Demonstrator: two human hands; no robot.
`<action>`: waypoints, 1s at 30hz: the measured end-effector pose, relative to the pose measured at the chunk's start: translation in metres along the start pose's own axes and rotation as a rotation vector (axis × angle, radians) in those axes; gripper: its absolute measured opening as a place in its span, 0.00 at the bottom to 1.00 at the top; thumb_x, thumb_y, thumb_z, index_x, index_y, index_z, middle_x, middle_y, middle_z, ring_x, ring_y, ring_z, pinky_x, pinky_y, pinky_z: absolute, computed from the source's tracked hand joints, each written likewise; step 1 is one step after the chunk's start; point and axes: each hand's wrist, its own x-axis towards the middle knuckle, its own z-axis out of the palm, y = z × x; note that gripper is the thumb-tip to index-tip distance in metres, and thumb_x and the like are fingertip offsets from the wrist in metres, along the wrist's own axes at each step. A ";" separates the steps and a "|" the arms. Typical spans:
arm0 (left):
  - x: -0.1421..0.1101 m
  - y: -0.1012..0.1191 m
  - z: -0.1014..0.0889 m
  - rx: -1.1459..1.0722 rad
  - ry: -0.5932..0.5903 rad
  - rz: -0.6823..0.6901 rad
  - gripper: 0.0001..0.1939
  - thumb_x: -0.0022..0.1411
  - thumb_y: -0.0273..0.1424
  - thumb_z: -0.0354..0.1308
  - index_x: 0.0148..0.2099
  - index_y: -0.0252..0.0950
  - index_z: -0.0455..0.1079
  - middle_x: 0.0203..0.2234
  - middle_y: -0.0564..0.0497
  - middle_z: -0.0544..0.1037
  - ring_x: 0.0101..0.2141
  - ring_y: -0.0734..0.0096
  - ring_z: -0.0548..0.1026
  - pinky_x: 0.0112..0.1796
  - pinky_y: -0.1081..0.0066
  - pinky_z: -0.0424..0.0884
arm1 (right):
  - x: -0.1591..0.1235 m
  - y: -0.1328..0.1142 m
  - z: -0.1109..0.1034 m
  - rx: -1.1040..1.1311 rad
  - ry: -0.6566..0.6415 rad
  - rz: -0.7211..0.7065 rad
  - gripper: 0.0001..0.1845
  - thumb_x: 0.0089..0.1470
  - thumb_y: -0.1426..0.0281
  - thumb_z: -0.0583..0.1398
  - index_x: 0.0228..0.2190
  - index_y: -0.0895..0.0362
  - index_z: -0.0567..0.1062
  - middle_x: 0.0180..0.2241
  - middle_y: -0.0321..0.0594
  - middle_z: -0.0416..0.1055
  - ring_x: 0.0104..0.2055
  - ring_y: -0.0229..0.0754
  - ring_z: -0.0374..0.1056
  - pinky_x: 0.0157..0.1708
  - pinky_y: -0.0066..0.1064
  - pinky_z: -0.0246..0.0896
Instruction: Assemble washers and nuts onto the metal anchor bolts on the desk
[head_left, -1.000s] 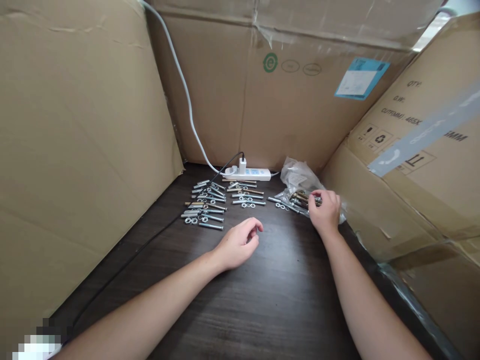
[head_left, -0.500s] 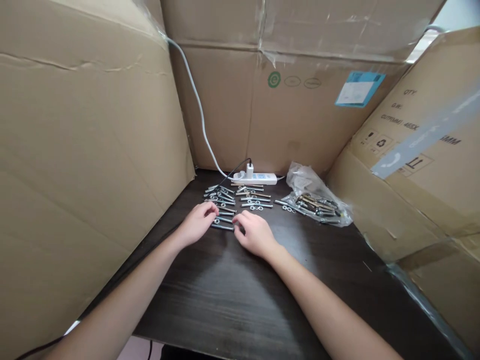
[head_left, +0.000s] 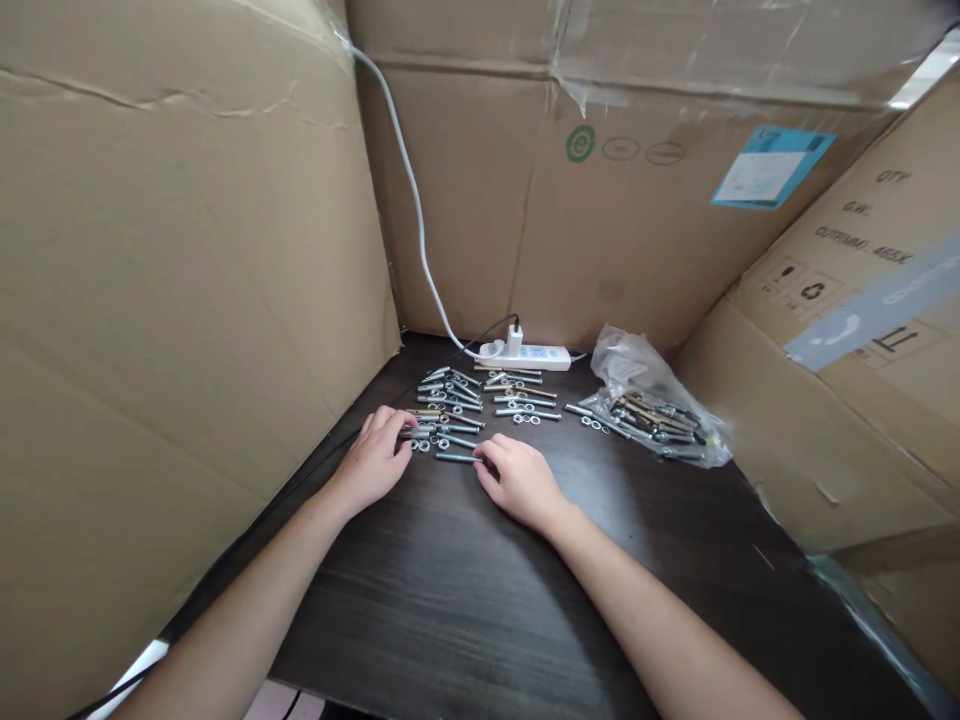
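Rows of long metal bolts [head_left: 455,458] with nuts, washers and short metal sleeves lie on the dark table. My right hand [head_left: 521,480] has its thumb and fingers closed at the right end of the nearest bolt, which lies flat. At the left end of the rows, my left hand [head_left: 375,460] has bent fingers around a metal sleeve [head_left: 420,433]; its fingertips partly hide the sleeve. Two nuts [head_left: 420,446] lie just beside the left thumb. A second group of bolts [head_left: 527,413] with nuts and washers is laid out farther right.
Behind the bolts stands a white power strip [head_left: 555,358] with a plug and cables. A clear plastic bag [head_left: 660,410] of loose bolts lies at the right. Cardboard walls [head_left: 465,200] enclose the dark table [head_left: 442,600] on the left, back and right.
My left hand has moved left and down onto the sleeves, uncovering more bolts. My right hand stays by the nearest bolt's end. The view has shifted slightly.
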 end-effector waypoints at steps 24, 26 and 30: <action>-0.007 0.004 -0.020 -0.161 -0.321 0.059 0.23 0.54 0.20 0.42 0.49 0.42 0.67 0.43 0.51 0.69 0.44 0.67 0.69 0.47 0.68 0.66 | 0.000 0.004 0.002 0.057 -0.015 0.023 0.07 0.59 0.69 0.53 0.36 0.56 0.71 0.33 0.39 0.71 0.35 0.39 0.66 0.37 0.28 0.57; -0.008 0.003 -0.022 -0.166 -0.339 0.096 0.23 0.55 0.21 0.45 0.51 0.43 0.66 0.44 0.50 0.68 0.47 0.66 0.68 0.51 0.67 0.64 | 0.001 0.004 0.002 0.060 -0.024 0.028 0.07 0.59 0.69 0.53 0.36 0.56 0.71 0.33 0.39 0.71 0.35 0.39 0.66 0.38 0.29 0.57; -0.010 0.007 -0.019 -0.137 -0.356 0.135 0.20 0.58 0.24 0.48 0.52 0.43 0.65 0.46 0.50 0.67 0.48 0.65 0.67 0.53 0.66 0.63 | 0.000 0.004 -0.001 0.062 -0.034 0.035 0.07 0.59 0.70 0.53 0.36 0.56 0.71 0.34 0.39 0.71 0.36 0.39 0.66 0.38 0.29 0.56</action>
